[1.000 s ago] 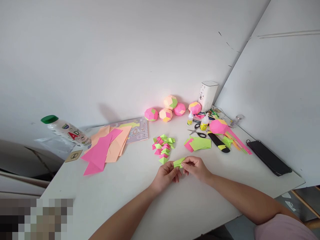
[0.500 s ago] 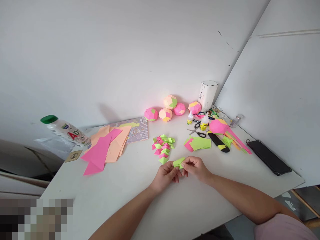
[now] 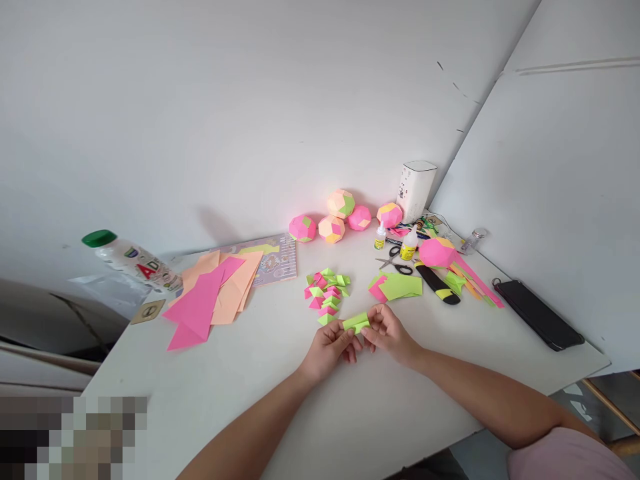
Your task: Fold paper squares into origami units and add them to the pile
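A small folded piece of lime-green paper is held between my two hands, a lengthwise crease showing across it. My left hand pinches its left end with thumb and fingers. At the right end, my right hand grips it, thumb on the near edge. Just beyond the left hand lies a pile of folded pink and green paper units. Farther right are flat green paper pieces with a pink one partly under them.
Black scissors, glue bottles and a black-and-green cutter lie at the right, near a black phone. Faceted paper balls stand along the wall. Pink and peach sheets and a white bottle are at the left.
The green paper has turned slightly and shifted a little left, showing more of its crease. My right fingers have risen along its far edge; my left hand has barely moved.
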`<act>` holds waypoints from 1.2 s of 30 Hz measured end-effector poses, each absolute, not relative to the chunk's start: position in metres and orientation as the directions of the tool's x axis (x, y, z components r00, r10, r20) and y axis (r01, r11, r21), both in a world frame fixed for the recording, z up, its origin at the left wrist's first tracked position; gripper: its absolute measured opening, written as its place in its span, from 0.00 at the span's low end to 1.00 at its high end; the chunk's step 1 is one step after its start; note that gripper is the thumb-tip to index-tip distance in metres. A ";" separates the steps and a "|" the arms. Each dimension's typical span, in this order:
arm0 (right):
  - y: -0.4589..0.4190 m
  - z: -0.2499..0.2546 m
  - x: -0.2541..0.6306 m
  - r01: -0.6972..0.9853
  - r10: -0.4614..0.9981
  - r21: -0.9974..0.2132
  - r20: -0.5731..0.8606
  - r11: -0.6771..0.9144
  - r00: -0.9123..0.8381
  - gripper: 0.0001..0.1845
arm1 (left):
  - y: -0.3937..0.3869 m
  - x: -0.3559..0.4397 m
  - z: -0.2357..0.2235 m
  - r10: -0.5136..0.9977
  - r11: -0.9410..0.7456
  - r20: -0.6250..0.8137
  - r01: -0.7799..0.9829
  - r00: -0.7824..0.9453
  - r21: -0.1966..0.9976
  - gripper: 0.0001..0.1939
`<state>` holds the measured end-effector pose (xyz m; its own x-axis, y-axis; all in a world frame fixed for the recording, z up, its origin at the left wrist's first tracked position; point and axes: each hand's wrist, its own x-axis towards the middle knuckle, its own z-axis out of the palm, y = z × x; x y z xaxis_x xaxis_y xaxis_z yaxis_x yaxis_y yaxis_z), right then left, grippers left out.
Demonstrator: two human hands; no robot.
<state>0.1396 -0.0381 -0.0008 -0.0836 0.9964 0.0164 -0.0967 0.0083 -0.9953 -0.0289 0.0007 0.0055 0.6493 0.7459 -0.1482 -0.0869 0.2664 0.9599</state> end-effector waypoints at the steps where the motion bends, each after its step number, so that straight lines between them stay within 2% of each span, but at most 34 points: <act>1: -0.037 -0.001 0.140 -0.100 0.997 -0.995 0.003 -0.005 -0.080 0.16 | 0.001 -0.029 0.006 0.748 0.272 -0.151 -0.091 0.646 0.958 0.15; 8: -0.036 0.005 0.144 0.002 0.979 -0.997 -0.072 -0.073 -0.190 0.14 | 0.001 -0.029 0.004 0.747 0.266 -0.137 -0.104 0.650 0.958 0.13; 23: -0.038 0.009 0.142 0.042 0.985 -0.995 -0.096 -0.091 -0.140 0.16 | 0.000 -0.029 0.005 0.746 0.279 -0.181 -0.053 0.641 0.959 0.14; 36: -0.039 0.006 0.143 0.081 0.980 -0.996 -0.062 -0.047 -0.191 0.15 | -0.004 -0.028 0.003 0.741 0.216 -0.202 0.058 0.641 0.975 0.15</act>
